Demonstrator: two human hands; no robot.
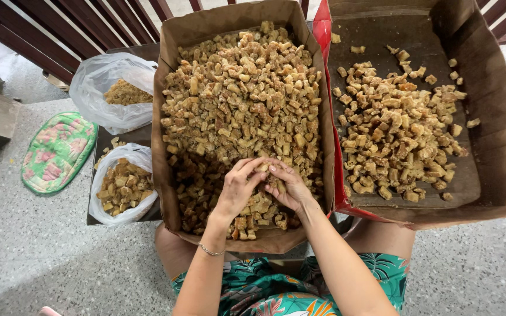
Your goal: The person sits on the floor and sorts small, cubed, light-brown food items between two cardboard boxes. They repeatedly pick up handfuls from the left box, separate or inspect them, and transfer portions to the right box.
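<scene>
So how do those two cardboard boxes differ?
The left box is heaped nearly full with brown crunchy chunks, while the right box holds one loose patch, with much of its floor bare. The left box is plain brown outside; the right box shows a red outer side. Both hands, the left hand and the right hand, work over the left box only. Both boxes are open-topped and hold the same chunks.

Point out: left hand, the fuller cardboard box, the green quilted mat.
left hand (238, 187), head view, back of the hand above the wrist.
fuller cardboard box (165, 64), head view, its left wall.
green quilted mat (58, 151), head view, middle of its patterned face.
</scene>
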